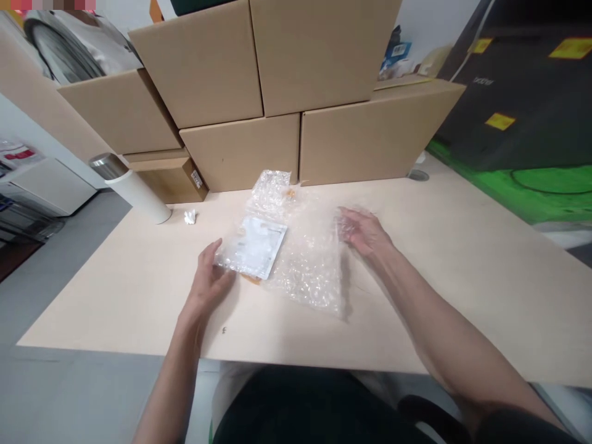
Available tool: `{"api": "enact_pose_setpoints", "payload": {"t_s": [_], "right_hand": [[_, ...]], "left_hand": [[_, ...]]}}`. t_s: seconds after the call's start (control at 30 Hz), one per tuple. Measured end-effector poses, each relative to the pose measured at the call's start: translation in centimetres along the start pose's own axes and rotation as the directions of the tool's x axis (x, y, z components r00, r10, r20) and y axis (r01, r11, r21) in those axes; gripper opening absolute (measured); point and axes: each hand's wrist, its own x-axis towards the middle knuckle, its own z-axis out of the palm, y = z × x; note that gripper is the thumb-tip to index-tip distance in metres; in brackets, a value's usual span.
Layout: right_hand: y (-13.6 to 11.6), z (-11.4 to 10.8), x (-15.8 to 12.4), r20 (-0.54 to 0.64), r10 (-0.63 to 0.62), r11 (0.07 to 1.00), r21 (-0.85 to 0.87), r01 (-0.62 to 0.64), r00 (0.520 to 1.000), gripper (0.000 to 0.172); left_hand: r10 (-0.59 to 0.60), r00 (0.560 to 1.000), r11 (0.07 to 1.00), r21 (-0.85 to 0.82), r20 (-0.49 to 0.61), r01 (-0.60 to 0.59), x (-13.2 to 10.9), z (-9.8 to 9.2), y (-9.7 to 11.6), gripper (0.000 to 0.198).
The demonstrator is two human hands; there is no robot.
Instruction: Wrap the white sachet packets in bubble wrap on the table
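A sheet of clear bubble wrap (pixel 308 271) lies unfolded on the table, with a crumpled part toward the boxes. On its left part rests a flat, silvery-white rectangular packet (pixel 256 246); its contents cannot be made out. My left hand (pixel 210 280) is at the left edge of the wrap beside the packet, thumb and fingers apart. At the right edge, my right hand (pixel 363 231) has its fingers curled on the bubble wrap, slightly blurred and partly seen through the plastic.
Stacked cardboard boxes (pixel 240 154) line the back of the table (pixel 444 277). To the left stand a white bottle (pixel 139 194) with a metal cap and a small crumpled white scrap (pixel 190 216). A dark case (pixel 518 92) sits on green material at right.
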Motion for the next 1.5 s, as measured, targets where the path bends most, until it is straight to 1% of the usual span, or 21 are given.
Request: {"api": "enact_pose_setpoints", "payload": {"t_s": [0.1, 0.2, 0.27, 0.33, 0.4, 0.47, 0.53, 0.57, 0.63, 0.67, 0.7, 0.73, 0.77, 0.83, 0.87, 0.93, 1.0, 1.1, 1.2, 1.33, 1.5], "right_hand": [[-0.2, 0.5, -0.5, -0.079, 0.091, 0.994, 0.064, -0.086, 0.993, 0.036], [-0.6, -0.5, 0.3, -0.148, -0.035, 0.999, -0.004, 0.035, 0.988, 0.028], [-1.0, -1.8, 1.0, -0.203, -0.137, 0.981, -0.163, 0.104, 0.970, 0.022], [-1.6, -3.1, 1.5, -0.274, -0.247, 0.907, -0.404, 0.122, 0.929, 0.020], [-2.3, -4.0, 1.3, -0.299, -0.392, 0.775, -0.617, 0.138, 0.870, 0.025], [-3.1, -4.1, 0.6, -0.219, -0.565, 0.610, -0.761, 0.223, 0.796, 0.037], [-3.5, -3.2, -0.5, -0.091, -0.675, 0.476, -0.812, 0.337, 0.732, 0.039], [-3.4, -2.5, -1.2, -0.028, -0.675, 0.458, -0.799, 0.389, 0.737, 0.036], [-2.8, -0.7, -2.7, 0.081, -0.532, 0.570, -0.702, 0.427, 0.843, 0.030], [-2.2, 0.2, -3.4, 0.150, -0.400, 0.653, -0.645, 0.396, 0.904, 0.028], [-1.6, 1.0, -4.1, 0.224, -0.244, 0.723, -0.606, 0.331, 0.944, 0.028], [-1.0, 1.8, -4.7, 0.286, -0.100, 0.769, -0.586, 0.256, 0.953, 0.028], [-0.4, 2.4, -5.2, 0.335, 0.019, 0.791, -0.582, 0.191, 0.942, 0.029], [0.5, 3.2, -5.9, 0.389, 0.156, 0.804, -0.585, 0.112, 0.908, 0.031], [0.8, 3.4, -6.2, 0.403, 0.187, 0.810, -0.579, 0.092, 0.896, 0.032], [1.1, 3.5, -6.3, 0.415, 0.224, 0.835, -0.549, 0.046, 0.882, 0.038], [1.2, 3.6, -6.4, 0.422, 0.266, 0.864, -0.504, -0.019, 0.867, 0.046], [0.9, 3.9, -6.7, 0.418, 0.307, 0.904, -0.408, -0.125, 0.855, 0.058], [0.1, 4.9, -7.5, 0.420, 0.334, 0.927, -0.306, -0.215, 0.844, 0.059], [-1.0, 8.0, -8.4, 0.500, 0.347, 0.933, -0.270, -0.237, 0.794, 0.040], [0.5, 13.9, -8.7, 0.502, 0.415, 0.907, -0.299, -0.298, 0.759, 0.013]], "left_hand": [[0.065, 0.998, 0.995, 0.071, 0.001, -0.065, -1.4, 0.2, 1.5, 0.036], [-0.101, 0.988, 0.995, 0.005, -0.119, 0.103, -3.0, 0.3, 2.3, 0.030], [-0.270, 0.950, 0.958, -0.140, -0.156, 0.249, -4.4, 0.1, 2.4, 0.032], [-0.405, 0.911, 0.895, -0.240, -0.079, 0.376, -5.9, -0.5, 2.1, 0.032], [-0.479, 0.878, 0.866, -0.174, -0.021, 0.468, -7.2, -1.4, 1.9, 0.032], [-0.476, 0.871, 0.879, -0.020, -0.126, 0.477, -8.1, -2.1, 1.8, 0.038], [-0.345, 0.869, 0.911, 0.094, -0.356, 0.401, -8.4, -2.4, 1.9, 0.059], [-0.241, 0.847, 0.933, 0.128, -0.474, 0.337, -8.4, -2.4, 2.1, 0.070], [-0.015, 0.755, 0.963, 0.193, -0.656, 0.187, -8.3, -2.2, 2.7, 0.078], [0.083, 0.705, 0.965, 0.233, -0.704, 0.118, -8.2, -1.9, 3.1, 0.073], [0.157, 0.682, 0.962, 0.267, -0.714, 0.059, -8.1, -1.7, 3.6, 0.062], [0.194, 0.703, 0.960, 0.280, -0.684, 0.008, -7.9, -1.3, 4.2, 0.048], [0.190, 0.769, 0.964, 0.266, -0.610, -0.027, -7.8, -1.0, 4.9, 0.035], [0.074, 0.938, 0.988, 0.154, -0.338, -0.023, -7.4, -0.1, 6.1, 0.028], [-0.006, 0.987, 0.997, 0.077, -0.162, 0.019, -7.0, 0.4, 6.6, 0.031], [-0.127, 0.986, 0.990, -0.042, 0.105, 0.132, -6.2, 1.7, 7.1, 0.039], [-0.175, 0.967, 0.972, -0.126, 0.187, 0.200, -5.3, 3.0, 7.1, 0.045], [-0.217, 0.966, 0.927, -0.282, 0.138, 0.248, -4.5, 4.3, 6.5, 0.054], [-0.227, 0.971, 0.851, -0.469, 0.079, 0.237, -4.6, 4.1, 6.0, 0.058], [-0.220, 0.975, 0.804, -0.571, -0.027, 0.165, -4.4, 1.6, 4.8, 0.057], [-0.309, 0.945, 0.847, -0.483, -0.109, 0.222, -1.9, -1.9, 1.0, 0.059]]}}
